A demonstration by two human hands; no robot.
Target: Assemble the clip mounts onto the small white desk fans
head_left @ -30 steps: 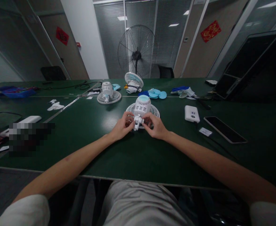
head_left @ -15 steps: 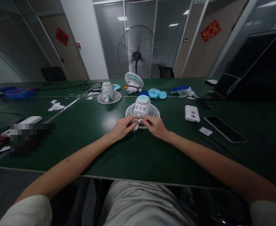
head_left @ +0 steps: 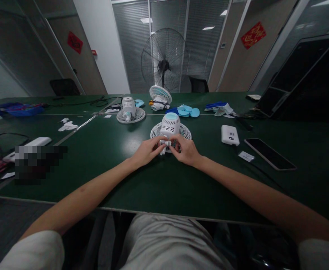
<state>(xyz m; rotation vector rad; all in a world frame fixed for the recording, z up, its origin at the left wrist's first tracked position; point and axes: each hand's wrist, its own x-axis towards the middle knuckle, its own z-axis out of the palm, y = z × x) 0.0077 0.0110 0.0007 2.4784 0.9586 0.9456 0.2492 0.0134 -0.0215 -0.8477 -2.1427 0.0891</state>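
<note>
head view: a white fitting point(head_left: 165, 143) is pinched between the fingertips of the left hand point(head_left: 147, 152) and right hand point(head_left: 187, 150), held close together. more of it is exposed than half a second ago; a shifted grip is judged, not a release. just beyond, a small fan point(head_left: 170, 127) is seen grille-down on the green table point(head_left: 164, 187).

You face a glazed partition point(head_left: 201, 56) with slatted blinds; white wall point(head_left: 101, 41) to its left, then brown door point(head_left: 62, 37) bearing red paper point(head_left: 75, 42). Dark chairs point(head_left: 65, 87) beyond your green table point(head_left: 204, 195). Floor point(head_left: 15, 221) grey.
</note>
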